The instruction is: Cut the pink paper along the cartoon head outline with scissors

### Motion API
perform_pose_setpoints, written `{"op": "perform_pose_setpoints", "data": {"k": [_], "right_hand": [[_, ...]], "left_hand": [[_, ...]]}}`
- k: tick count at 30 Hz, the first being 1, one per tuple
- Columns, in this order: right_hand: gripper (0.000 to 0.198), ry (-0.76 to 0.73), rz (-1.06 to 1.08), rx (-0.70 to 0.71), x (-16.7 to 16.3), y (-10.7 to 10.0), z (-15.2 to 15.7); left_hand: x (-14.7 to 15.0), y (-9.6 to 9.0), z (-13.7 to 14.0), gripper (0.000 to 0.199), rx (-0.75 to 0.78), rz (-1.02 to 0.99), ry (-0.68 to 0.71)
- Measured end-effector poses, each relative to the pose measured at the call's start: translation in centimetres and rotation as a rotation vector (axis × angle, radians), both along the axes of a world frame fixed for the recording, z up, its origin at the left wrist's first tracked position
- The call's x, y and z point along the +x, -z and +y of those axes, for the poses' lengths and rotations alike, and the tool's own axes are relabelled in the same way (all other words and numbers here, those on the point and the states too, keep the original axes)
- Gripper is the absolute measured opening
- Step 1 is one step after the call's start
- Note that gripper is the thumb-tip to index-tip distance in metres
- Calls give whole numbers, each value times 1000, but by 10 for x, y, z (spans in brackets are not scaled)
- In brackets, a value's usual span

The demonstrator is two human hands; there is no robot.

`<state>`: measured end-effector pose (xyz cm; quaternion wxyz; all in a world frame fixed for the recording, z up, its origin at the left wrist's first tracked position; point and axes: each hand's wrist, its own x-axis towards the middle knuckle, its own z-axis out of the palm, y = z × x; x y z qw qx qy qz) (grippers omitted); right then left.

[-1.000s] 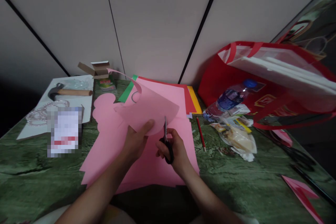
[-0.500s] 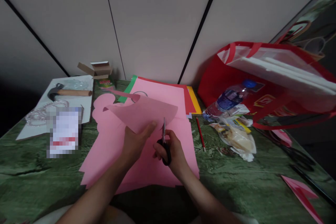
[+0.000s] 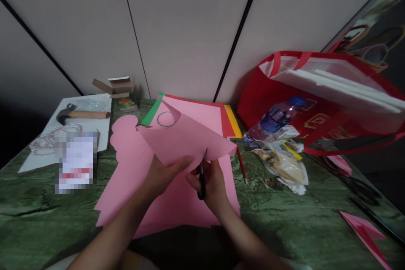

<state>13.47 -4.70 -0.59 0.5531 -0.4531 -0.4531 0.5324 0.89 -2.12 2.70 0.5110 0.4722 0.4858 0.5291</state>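
Observation:
My left hand (image 3: 164,175) pinches the lower edge of a partly cut sheet of pink paper (image 3: 180,137), thumb on top. The sheet is held up, with a curved cut edge and a thin pointed strip at its far left. In my right hand (image 3: 213,183) is a pair of scissors (image 3: 202,179) with black handles, its blades pointing away from me at the paper's near edge. Below both hands lies a stack of pink paper sheets (image 3: 126,190). Scallop-edged pink cutouts (image 3: 124,128) show at the stack's left.
On the left are a hammer (image 3: 90,114), clear beads (image 3: 50,139) and an opened box (image 3: 122,93). A ring (image 3: 166,119) lies on paper behind. To the right are a red pencil (image 3: 241,164), a water bottle (image 3: 274,119), crumpled packaging (image 3: 286,164) and a red bag (image 3: 253,101).
The held pink sheet has turned and shifted right, its right corner now reaching over the pencil's top. The scissors have tilted and the ring shows more fully.

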Motion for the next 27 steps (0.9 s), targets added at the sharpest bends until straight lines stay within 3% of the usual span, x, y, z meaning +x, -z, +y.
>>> {"op": "perform_pose_setpoints", "data": {"k": [6,27], "right_hand": [[44,-123,102,-174,-1,3,1],[46,-147,56,-117,2,-5,0]], "left_hand": [[-4,9,6,47,21,45,18],[-4,3,5,50,39,6,44]]}}
